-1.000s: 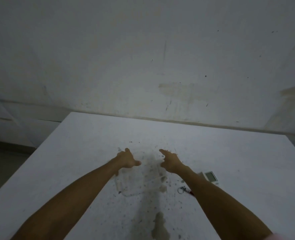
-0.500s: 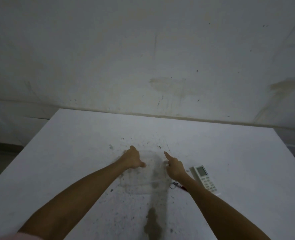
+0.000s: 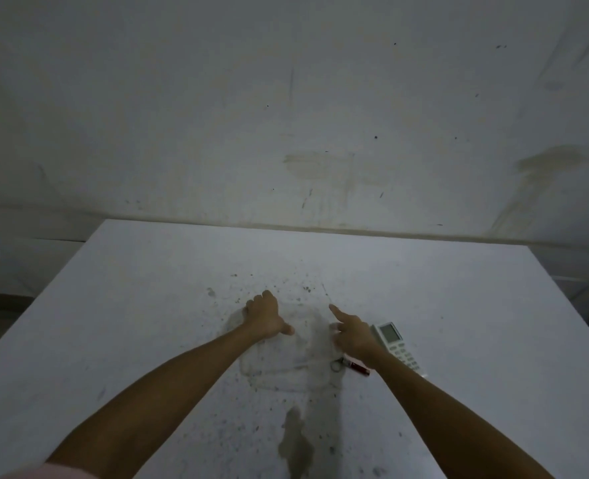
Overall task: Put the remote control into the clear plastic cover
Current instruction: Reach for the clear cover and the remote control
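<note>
Two hands on clear plastic cover [image 3: 286, 361]: left hand [image 3: 263, 318] curled at its edge, right hand [image 3: 350, 331] spread. Remote control [image 3: 395, 344] lies right of cover; limp film may collapse shut.

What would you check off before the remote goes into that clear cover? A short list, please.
1. Clear plastic cover lies flat on the table: ok.
2. Left hand rests on the cover's far left part: ok.
3. Right hand free to take the remote: ok, it holds nothing.
4. Remote control within reach, just right of the right hand, screen up: ok.
5. Cover's opening found and spread: cannot tell.
6. Small red keyring item clear of the cover: cannot tell, it lies at the edge.
</note>
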